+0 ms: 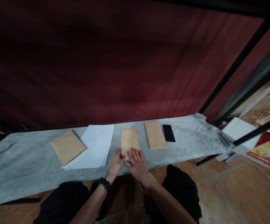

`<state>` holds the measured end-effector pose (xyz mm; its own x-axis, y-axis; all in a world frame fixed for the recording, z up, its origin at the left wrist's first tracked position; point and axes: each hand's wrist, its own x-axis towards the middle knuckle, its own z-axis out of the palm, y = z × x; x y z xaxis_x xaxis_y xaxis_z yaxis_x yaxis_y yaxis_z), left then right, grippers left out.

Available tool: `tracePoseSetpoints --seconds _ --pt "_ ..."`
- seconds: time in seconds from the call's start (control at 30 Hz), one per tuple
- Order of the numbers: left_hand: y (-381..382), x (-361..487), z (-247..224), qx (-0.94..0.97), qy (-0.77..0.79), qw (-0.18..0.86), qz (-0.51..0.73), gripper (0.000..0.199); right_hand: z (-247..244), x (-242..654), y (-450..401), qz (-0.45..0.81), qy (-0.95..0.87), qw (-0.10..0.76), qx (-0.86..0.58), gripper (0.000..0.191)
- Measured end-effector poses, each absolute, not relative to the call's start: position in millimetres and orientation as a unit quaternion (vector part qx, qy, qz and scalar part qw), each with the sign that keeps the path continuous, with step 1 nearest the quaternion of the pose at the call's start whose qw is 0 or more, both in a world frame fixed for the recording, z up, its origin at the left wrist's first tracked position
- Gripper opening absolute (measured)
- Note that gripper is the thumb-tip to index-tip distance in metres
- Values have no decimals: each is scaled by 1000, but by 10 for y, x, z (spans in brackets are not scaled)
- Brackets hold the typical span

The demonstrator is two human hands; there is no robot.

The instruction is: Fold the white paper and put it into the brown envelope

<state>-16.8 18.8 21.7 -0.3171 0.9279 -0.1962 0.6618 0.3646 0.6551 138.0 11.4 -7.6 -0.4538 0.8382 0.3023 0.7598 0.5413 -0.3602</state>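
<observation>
A tan paper envelope [129, 139] lies upright in front of me on the grey cloth [43, 174]. My left hand [116, 161] is at its lower left corner, fingers bent together; whether they pinch the paper is too small to tell. Flat on the lower right part of the envelope rests my right hand [137, 163], its fingers spread. White sheets [97, 146] lie to the left, partly under a wider brown envelope [68, 147]. To the right is a stack of tan envelopes [155, 135], with a dark phone [168, 133] beside it.
A dark red curtain [125, 68] hangs behind the cloth-covered surface. Black metal bars [237, 65] slant at the right. A red and yellow package [269, 151] and a white board [239, 132] are at the far right. My knees are below the front edge.
</observation>
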Motion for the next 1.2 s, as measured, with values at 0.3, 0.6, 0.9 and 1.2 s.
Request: tracePoseSetpoints --seconds 0.3,0.6,0.9,1.2 --pt "789 -60 99 756 616 101 195 51 -150 1341 142 109 -850 177 -484 65" --pt "1730 -5 -53 777 612 72 127 56 -121 1338 134 131 -848 196 -474 71" --pt "1869 -5 -103 806 569 77 142 55 -115 1337 160 136 -851 191 -470 71" --pt "1421 -131 -38 853 489 152 97 54 -129 1381 177 162 -860 173 -453 68"
